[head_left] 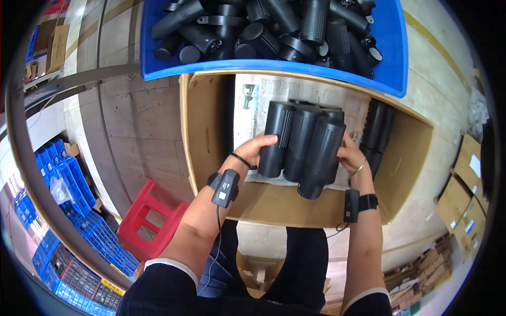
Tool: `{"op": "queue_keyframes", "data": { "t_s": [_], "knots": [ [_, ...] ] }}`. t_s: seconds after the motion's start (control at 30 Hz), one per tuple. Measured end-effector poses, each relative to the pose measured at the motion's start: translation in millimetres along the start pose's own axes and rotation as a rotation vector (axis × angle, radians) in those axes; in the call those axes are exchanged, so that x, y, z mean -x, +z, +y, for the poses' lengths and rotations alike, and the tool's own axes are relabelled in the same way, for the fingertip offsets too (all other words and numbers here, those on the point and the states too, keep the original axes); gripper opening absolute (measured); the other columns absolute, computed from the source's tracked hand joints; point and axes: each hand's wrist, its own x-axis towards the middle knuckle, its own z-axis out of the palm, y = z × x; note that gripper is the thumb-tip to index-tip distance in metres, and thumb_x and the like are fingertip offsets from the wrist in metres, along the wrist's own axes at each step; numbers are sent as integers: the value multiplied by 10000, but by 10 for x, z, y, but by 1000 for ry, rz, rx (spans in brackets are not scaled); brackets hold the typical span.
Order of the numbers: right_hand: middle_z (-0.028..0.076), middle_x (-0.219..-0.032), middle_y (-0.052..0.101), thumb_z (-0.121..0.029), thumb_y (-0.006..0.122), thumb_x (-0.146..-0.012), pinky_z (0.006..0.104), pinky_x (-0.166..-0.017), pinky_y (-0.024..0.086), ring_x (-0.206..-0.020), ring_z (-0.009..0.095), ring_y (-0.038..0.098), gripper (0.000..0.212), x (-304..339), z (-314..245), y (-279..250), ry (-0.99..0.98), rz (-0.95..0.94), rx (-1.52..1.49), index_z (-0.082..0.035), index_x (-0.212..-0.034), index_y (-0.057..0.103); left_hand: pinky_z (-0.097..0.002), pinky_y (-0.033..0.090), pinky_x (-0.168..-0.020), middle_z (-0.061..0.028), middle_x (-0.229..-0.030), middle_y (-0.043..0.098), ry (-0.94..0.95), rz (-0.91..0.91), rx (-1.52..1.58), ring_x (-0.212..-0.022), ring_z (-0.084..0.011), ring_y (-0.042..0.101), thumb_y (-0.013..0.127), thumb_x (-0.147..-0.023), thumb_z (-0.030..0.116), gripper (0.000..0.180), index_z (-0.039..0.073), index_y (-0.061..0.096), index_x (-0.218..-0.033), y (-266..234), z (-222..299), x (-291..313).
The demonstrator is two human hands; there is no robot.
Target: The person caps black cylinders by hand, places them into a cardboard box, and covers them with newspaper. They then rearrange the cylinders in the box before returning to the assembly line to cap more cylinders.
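Observation:
Between my two hands is a cluster of several black perforated cylinders (pixel 301 139), standing side by side and slightly tilted over a cardboard box (pixel 205 121). My left hand (pixel 253 149) presses against the left side of the cluster, its thumb lying along the outermost cylinder. On the opposite side my right hand (pixel 352 156) grips the cluster, with its fingers partly hidden behind. More black cylinders (pixel 375 129) lie along the box's right inner wall. A printed paper sheet (pixel 247 118) shows inside the box behind the cluster.
A blue bin (pixel 211 67) heaped with loose black cylinders stands just beyond the box. To the left is a red plastic stool (pixel 142 226), with blue crates (pixel 74 181) farther out. Flattened and stacked cartons (pixel 458 195) line the right side.

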Motion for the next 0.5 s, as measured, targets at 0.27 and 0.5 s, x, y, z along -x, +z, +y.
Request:
{"op": "queue_keyframes", "data": {
  "t_s": [0.27, 0.5],
  "knots": [
    [46, -1487, 275, -209, 876, -520, 324, -1106, 239, -1359, 196, 280, 1272, 1255, -299, 1040, -29, -72, 3, -115, -1507, 79, -364, 534, -864, -124, -1076, 637, 64, -67, 176, -970, -231, 642, 757, -753, 251, 594, -5, 513, -1230, 740, -450, 1504],
    [68, -1405, 390, -215, 858, -556, 331, -1056, 335, -1269, 214, 407, 1219, 2502, -932, 2247, 27, -307, 125, -131, -1503, 96, -383, 546, -829, -130, -1048, 646, 328, 14, 227, -909, -241, 658, 727, -783, 290, 536, 18, 532, -1201, 1678, -1163, 3141]
  ]
}}
